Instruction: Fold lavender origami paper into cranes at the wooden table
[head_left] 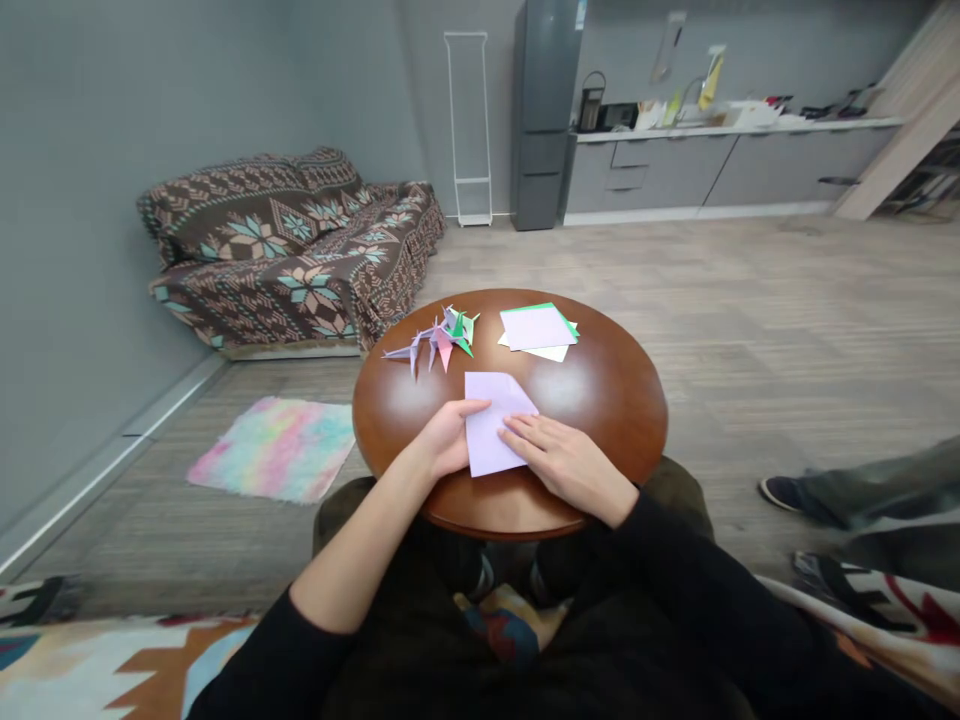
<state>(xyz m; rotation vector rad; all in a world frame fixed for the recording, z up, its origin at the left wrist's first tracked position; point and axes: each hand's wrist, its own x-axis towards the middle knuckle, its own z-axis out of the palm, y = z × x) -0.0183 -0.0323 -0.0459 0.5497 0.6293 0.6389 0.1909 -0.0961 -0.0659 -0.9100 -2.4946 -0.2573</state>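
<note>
A light purple sheet of origami paper [489,440] is on the near part of the round wooden table, its top right corner folded over. My left hand [448,435] grips the sheet's left edge, thumb on top and the other fingers under or behind it. Across the right side of the paper, my right hand [559,455] lies with its fingers stretched out flat on the surface; its thumb is hidden. Several folded paper cranes [442,340] in purple, pink and green stand beyond the sheet to the left. Farther right is a stack of square paper [538,328], purple on top with green and pale sheets beneath.
The round table [615,400] stands close against my knees. A patterned sofa [300,240] is at the back left, near a fluffy pastel rug [277,450]. Along the far wall are a fridge [547,120] and a kitchen counter [735,130]. Another person's leg [862,485] shows at right.
</note>
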